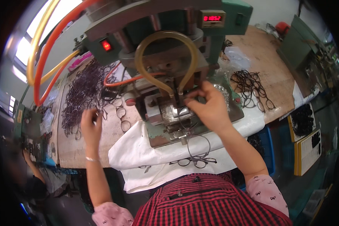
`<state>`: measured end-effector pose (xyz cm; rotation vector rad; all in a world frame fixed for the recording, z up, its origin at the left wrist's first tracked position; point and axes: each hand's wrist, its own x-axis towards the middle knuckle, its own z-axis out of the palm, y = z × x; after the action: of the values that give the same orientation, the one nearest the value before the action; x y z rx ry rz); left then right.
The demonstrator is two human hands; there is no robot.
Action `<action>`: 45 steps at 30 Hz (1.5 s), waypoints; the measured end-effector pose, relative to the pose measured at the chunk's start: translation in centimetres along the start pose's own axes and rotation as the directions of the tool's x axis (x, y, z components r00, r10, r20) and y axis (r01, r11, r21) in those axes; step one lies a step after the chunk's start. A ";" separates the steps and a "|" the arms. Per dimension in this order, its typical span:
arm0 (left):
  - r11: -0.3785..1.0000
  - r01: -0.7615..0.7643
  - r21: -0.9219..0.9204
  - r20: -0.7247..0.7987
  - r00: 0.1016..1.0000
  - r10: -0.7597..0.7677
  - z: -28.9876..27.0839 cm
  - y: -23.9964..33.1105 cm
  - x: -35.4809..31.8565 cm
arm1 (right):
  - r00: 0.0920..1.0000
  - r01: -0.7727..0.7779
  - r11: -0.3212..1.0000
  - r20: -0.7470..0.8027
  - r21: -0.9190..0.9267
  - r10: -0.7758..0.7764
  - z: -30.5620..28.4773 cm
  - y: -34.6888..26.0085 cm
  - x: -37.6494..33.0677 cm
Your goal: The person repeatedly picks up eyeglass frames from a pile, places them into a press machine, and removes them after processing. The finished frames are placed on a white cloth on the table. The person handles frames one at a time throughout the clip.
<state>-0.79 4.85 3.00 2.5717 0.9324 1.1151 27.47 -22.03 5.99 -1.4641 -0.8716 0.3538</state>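
My right hand is at the press's tooling, thumb and fingers bent close together beside the metal die block. A dark sliver shows at those fingertips, too small to name. My left hand hovers over the table's left side with curled fingers, at the edge of a big heap of dark eyeglass frames. Whatever its fingers hold is blurred. Between the left hand and the press lie a few round-rimmed eyeglass frames. More glasses frames rest on white cloth before me, below a thin round loop.
The green press stands over the table with red displays, a yellowish hose loop and orange hoses. A smaller pile of frames lies at right. White cloth covers the front edge. Yellow-edged trays stand low at right. Someone's arm shows far left.
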 end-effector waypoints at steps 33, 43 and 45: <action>0.419 -0.139 -0.897 -0.153 0.988 -0.001 -0.2 19.6 4.5 | 0.990 -0.106 0.892 -0.036 0.440 0.136 2.5 -0.6 -1.5; 0.597 -0.705 -0.382 -0.216 0.697 0.684 3.1 20.4 -2.2 | 0.966 -0.048 0.415 -0.149 -0.909 -0.213 -6.9 4.6 -6.1; 0.564 -0.777 -0.279 -0.208 0.623 0.755 4.9 19.9 -2.8 | 0.962 -0.103 0.450 -0.203 -0.887 -0.180 -7.0 7.1 -6.5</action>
<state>10.69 -12.17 5.79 2.6442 -0.4844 1.3778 30.12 -30.65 -1.78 -2.4120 -0.8963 -0.4652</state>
